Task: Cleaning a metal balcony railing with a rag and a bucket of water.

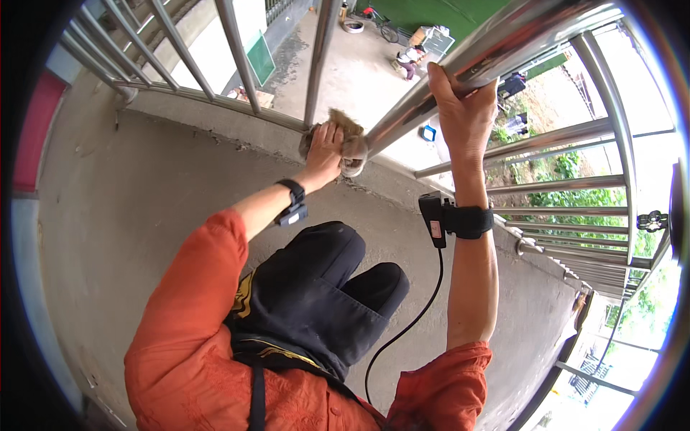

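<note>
A bunched brownish cloth (347, 123) lies under my left hand (325, 148), which presses it against the foot of a thick stainless steel railing post (401, 116). The round base (354, 161) of that post stands on the concrete ledge, partly hidden by the cloth and my fingers. Higher up, my right hand (468, 110) grips the same post just below the wide top handrail (517, 40); some of its fingers are hidden behind the metal. Both wrists wear black straps with small devices.
Thinner steel balusters (234, 54) run left, and more bars (560, 186) run right along the raised concrete ledge (215, 121). A concrete floor (156, 210) lies around my bent knees. A black cable (431, 301) hangs from the right wrist device. Far below, a person (411, 60) sits in a courtyard.
</note>
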`<state>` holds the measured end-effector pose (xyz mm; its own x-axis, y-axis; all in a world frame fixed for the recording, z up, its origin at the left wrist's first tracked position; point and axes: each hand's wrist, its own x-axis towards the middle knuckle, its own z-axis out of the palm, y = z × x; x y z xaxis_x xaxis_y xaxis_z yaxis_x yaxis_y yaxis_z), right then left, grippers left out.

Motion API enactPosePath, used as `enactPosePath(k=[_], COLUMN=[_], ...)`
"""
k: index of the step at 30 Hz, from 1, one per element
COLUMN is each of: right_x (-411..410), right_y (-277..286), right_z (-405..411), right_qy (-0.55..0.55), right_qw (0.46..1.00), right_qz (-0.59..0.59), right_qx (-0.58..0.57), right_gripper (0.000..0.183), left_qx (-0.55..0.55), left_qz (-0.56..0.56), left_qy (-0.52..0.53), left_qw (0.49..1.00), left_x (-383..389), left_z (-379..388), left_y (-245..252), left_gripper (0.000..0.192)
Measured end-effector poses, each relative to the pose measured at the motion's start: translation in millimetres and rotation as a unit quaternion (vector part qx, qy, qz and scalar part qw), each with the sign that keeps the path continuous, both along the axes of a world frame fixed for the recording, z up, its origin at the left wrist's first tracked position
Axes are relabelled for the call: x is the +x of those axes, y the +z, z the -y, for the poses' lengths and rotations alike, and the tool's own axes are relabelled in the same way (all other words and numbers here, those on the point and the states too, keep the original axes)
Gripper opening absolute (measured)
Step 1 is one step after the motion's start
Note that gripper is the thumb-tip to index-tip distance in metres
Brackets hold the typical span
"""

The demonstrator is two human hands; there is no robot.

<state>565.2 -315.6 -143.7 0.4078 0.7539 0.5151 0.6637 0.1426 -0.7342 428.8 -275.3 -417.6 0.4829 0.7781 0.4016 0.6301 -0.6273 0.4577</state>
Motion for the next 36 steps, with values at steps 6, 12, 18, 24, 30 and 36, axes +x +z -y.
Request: enactPosePath(k=[6,12,18,24,30,36], right_x=[9.4,12.9,10.8,8.0,1.3,9.6], right_y=[-4.3,-11.6,-1.8,-10.1,-10.4,-12.2], right_z=[-0.5,-2.3,-0.7,-9.0,-6.9,-7.3], right_qy=[0.02,0.015,-0.021,0.001,0.02,-0.002], right_qw=[0.999,1.0,0.999,0.999,0.998,0.999], right_qz=[-0.004,-0.011,0.03,0.011,-0.035,-0.017], right_qx=[0.033,0.025,0.024,0.037,0.056,0.041], right_gripper=[0.032,0.036,0.042,0.047,0.034,0.044], left_qx=[-0.339,-0.205,0.095,-0.319,0.123,0.188], left_qz=[-0.267,-0.194,-0.409,-0.498,-0.365,-0.233], left_qy=[-0.191,-0.155,-0.075,-0.128,-0.071,-0.113], left_qw=[0.882,0.947,0.904,0.796,0.92,0.947], left_x=[28.4,21.4,5.0,26.9,-0.3,-28.2], left_z=[-80.5,-55.4,-36.9,-97.4,-49.0,-40.3], left_y=[30.8,20.1,13.9,51.1,-1.8,-2.5], left_gripper=[0.033,0.034,0.05,0.019,0.033,0.034])
